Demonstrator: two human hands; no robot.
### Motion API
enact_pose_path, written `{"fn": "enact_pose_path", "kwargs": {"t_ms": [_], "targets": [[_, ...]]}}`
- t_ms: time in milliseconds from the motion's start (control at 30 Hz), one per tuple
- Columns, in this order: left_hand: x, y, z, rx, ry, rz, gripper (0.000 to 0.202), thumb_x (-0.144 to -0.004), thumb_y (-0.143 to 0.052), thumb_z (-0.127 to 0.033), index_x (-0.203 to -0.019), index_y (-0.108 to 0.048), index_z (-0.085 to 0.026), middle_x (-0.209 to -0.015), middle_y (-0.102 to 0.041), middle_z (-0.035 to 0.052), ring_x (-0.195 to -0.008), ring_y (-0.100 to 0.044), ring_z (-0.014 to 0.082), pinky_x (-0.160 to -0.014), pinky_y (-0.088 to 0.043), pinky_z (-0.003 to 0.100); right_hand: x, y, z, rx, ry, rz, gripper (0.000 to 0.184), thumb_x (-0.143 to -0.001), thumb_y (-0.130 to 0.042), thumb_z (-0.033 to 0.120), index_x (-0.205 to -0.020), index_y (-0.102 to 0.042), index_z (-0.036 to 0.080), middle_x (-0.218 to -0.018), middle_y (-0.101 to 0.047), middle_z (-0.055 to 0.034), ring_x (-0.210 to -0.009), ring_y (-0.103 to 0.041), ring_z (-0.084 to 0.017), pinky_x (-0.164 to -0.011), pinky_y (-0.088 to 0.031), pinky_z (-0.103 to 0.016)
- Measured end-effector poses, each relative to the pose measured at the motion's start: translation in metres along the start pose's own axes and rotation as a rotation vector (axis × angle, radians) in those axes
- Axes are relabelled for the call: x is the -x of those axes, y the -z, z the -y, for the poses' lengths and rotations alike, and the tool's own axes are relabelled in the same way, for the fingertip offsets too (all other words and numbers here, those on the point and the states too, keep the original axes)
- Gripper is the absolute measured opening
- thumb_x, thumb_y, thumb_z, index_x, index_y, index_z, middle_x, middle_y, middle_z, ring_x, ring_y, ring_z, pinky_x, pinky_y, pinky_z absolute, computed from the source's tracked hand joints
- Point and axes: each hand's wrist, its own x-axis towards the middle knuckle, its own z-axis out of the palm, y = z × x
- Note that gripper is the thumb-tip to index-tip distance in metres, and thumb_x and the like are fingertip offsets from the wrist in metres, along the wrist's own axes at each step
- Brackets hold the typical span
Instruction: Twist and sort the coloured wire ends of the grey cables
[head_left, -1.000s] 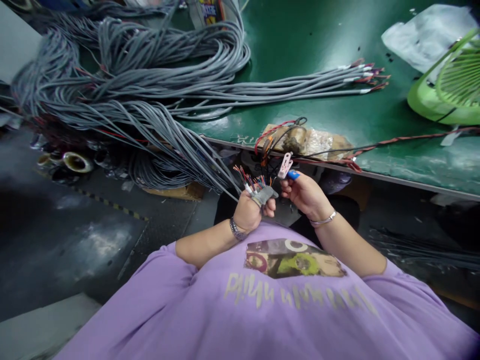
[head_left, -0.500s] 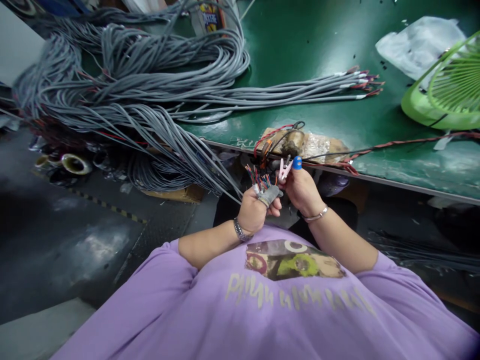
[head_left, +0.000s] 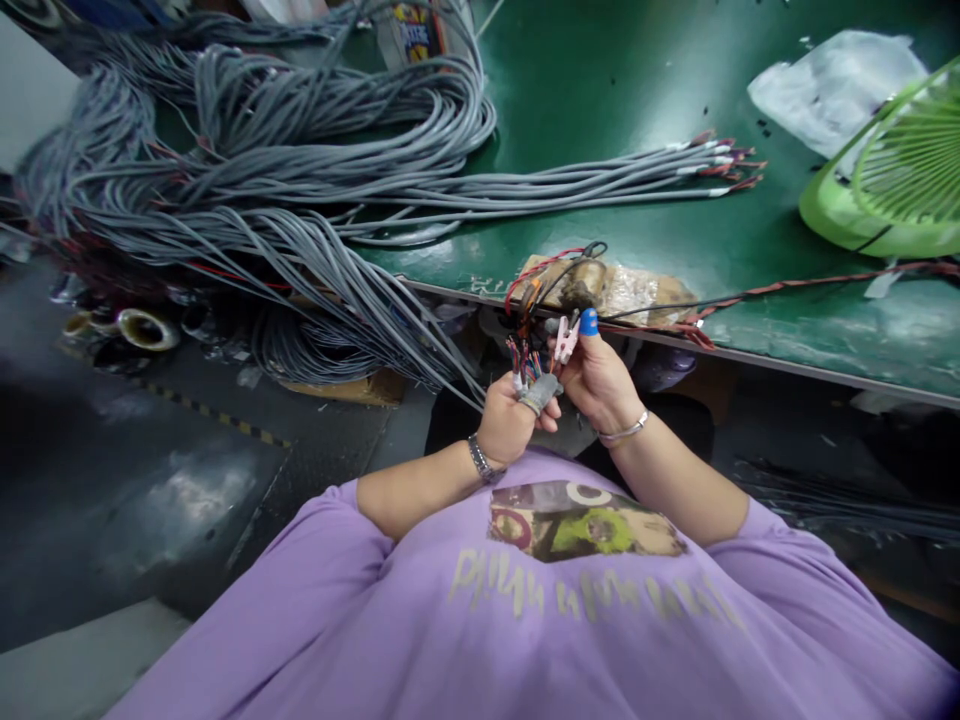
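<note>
In the head view, the left hand (head_left: 508, 418) was closed around a bunch of coloured wire ends (head_left: 531, 366), which stuck up from its grip, long axis pointing away from the body toward the counter (head_left: 615, 110). The right hand (head_left: 602, 385), a blue cover (head_left: 589, 322) on one digit, had its fingers pinched on a pink clip (head_left: 565, 340), tilted and just right of the wires; whether clip and wires touched could not be told.
</note>
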Motion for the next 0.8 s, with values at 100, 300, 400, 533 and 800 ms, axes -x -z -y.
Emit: {"fn": "enact_pose_path", "kwargs": {"t_ms": [100,300,400,533,800], "targets": [[0.001,0.0,-0.001,0.013,0.001,0.0,0.042,-0.071,-0.076,-0.054,-0.071,-0.059,-0.015,-0.056,-0.064,-0.0008,-0.039,-0.055,0.0077,-0.038,-0.04,0.017,0.002,0.001,0.0,-0.019,-0.058,0.014,0.051,-0.073,-0.072,0.07,-0.074,-0.064,0.02,-0.064,-0.065,0.0024,-0.056,-0.056,-0.01,-0.052,-0.044,-0.023],[0.005,0.007,0.004,0.032,-0.013,0.009,0.044,-0.071,-0.075,-0.056,-0.072,-0.06,-0.015,-0.057,-0.065,-0.0003,-0.039,-0.056,0.0079,-0.037,-0.04,0.017,0.003,0.008,0.0,0.001,-0.12,0.091,0.055,-0.077,-0.061,0.076,-0.079,-0.066,0.022,-0.068,-0.066,0.0021,-0.056,-0.054,-0.01,-0.054,-0.043,-0.023],[0.007,0.012,0.006,0.034,-0.02,0.021,0.044,-0.072,-0.074,-0.057,-0.072,-0.061,-0.015,-0.056,-0.065,-0.0002,-0.038,-0.056,0.008,-0.037,-0.041,0.018,0.004,0.012,0.002,0.017,-0.158,0.123,0.057,-0.078,-0.058,0.077,-0.079,-0.066,0.021,-0.07,-0.066,0.0008,-0.056,-0.053,-0.01,-0.053,-0.042,-0.023],[0.007,0.016,0.009,0.05,-0.039,0.045,0.043,-0.073,-0.074,-0.056,-0.069,-0.061,-0.015,-0.055,-0.065,-0.0003,-0.038,-0.055,0.0079,-0.037,-0.041,0.018,0.006,0.014,0.008,0.046,-0.179,0.151,0.058,-0.078,-0.057,0.078,-0.079,-0.065,0.021,-0.07,-0.066,0.0002,-0.054,-0.051,-0.01,-0.051,-0.042,-0.023],[0.002,0.013,0.003,0.087,0.006,0.127,0.045,-0.071,-0.075,-0.058,-0.067,-0.061,-0.015,-0.052,-0.062,-0.0012,-0.036,-0.051,0.0075,-0.036,-0.04,0.019,0.007,0.012,0.013,0.108,-0.126,0.187,0.037,-0.08,-0.072,0.055,-0.081,-0.066,0.019,-0.072,-0.068,0.0007,-0.054,-0.05,-0.008,-0.05,-0.042,-0.021]]}}
